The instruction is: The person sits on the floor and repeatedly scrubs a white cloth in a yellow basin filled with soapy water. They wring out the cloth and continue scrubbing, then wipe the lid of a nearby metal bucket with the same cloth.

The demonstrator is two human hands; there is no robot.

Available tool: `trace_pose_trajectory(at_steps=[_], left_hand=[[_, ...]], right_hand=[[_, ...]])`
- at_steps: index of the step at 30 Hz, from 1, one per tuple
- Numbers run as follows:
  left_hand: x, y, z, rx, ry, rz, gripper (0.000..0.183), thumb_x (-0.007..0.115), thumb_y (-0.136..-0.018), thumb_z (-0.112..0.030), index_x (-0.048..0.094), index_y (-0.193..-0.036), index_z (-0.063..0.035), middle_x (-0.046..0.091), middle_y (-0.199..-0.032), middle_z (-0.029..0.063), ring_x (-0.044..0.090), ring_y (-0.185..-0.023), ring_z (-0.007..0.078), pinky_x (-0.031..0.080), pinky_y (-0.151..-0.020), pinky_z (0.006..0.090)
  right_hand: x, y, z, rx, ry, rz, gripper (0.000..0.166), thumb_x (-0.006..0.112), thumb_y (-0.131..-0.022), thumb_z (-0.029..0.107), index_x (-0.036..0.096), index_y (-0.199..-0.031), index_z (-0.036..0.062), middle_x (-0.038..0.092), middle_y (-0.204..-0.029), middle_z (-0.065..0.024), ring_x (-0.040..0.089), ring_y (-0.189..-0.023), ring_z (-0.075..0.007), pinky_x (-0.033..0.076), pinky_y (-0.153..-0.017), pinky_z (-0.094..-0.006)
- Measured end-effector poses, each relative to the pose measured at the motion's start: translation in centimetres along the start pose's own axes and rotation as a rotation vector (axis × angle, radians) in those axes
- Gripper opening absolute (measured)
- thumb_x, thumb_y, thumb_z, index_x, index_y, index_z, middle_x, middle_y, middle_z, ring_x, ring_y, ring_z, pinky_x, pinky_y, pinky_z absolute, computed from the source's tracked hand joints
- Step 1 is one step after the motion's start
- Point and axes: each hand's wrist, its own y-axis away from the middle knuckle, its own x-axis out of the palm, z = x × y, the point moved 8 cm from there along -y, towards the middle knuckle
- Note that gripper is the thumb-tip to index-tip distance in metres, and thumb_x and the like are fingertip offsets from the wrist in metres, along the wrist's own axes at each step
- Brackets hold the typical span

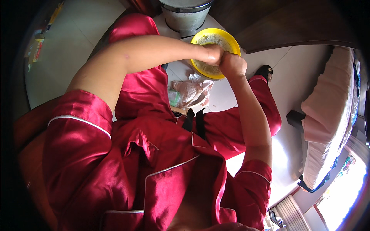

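Observation:
A round yellow basin of foamy water stands on the tiled floor before me. Over it, my left hand is curled into a fist and looks wet. Pressed against it from the right is my right hand, its fingers also curled in. A thin yellow-green edge shows just beyond my left wrist; what it belongs to is unclear. The insides of both fists are hidden, so I cannot tell what they grip.
Behind the basin stands a grey pedal bin. Crumpled plastic bags lie on the floor between my legs. Dark wooden furniture rises at the upper right. A bed with a pale cover stands to the right.

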Motion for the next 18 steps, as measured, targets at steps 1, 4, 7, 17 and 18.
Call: trace_pose_trajectory(at_steps=[1,4,7,17,18], left_hand=[[0.2,-0.1,0.0,0.026,-0.012,-0.030,0.025,0.064,-0.065,-0.019,0.065,-0.083,-0.0015,0.063,-0.087,0.0187,0.061,-0.085,0.0321,0.047,-0.074,0.0373],[0.3,-0.3,0.3,0.123,-0.087,-0.082,0.019,0.062,-0.065,-0.018,0.066,-0.077,-0.0037,0.064,-0.084,0.0180,0.061,-0.084,0.0325,0.048,-0.074,0.0373],[0.2,-0.5,0.3,0.223,-0.196,-0.106,0.017,0.061,-0.066,-0.018,0.066,-0.074,-0.0047,0.064,-0.079,0.0162,0.062,-0.080,0.0315,0.048,-0.072,0.0375],[-0.6,0.2,-0.8,0.285,-0.463,-0.091,0.020,0.060,-0.067,-0.023,0.065,-0.081,-0.0103,0.065,-0.078,0.0116,0.064,-0.076,0.0292,0.051,-0.066,0.0381],[-1.0,0.7,-0.9,0.304,-0.454,-0.138,0.020,0.060,-0.067,-0.023,0.065,-0.082,-0.0110,0.065,-0.078,0.0118,0.064,-0.076,0.0286,0.051,-0.066,0.0381]], right_hand=[[0.3,-0.1,-0.1,0.020,-0.022,0.000,0.023,0.049,-0.080,0.024,0.065,-0.092,0.0144,0.065,-0.093,-0.0093,0.063,-0.086,-0.0255,0.051,-0.072,-0.0360],[1.9,-0.9,-0.2,0.054,-0.110,0.001,0.024,0.052,-0.078,0.027,0.067,-0.090,0.0139,0.065,-0.093,-0.0110,0.063,-0.087,-0.0265,0.050,-0.073,-0.0362],[3.2,-1.8,-0.2,0.039,-0.235,-0.004,0.025,0.054,-0.074,0.027,0.067,-0.087,0.0108,0.065,-0.091,-0.0136,0.062,-0.087,-0.0287,0.049,-0.075,-0.0369],[8.1,-3.4,-0.8,0.049,-0.791,0.108,0.027,0.061,-0.067,0.020,0.065,-0.082,-0.0020,0.064,-0.078,-0.0197,0.064,-0.074,-0.0301,0.049,-0.064,-0.0354],[7.8,-2.8,-0.4,0.104,-0.930,0.152,0.020,0.059,-0.068,0.013,0.063,-0.082,-0.0010,0.060,-0.068,-0.0127,0.056,-0.059,-0.0224,0.043,-0.051,-0.0316]])
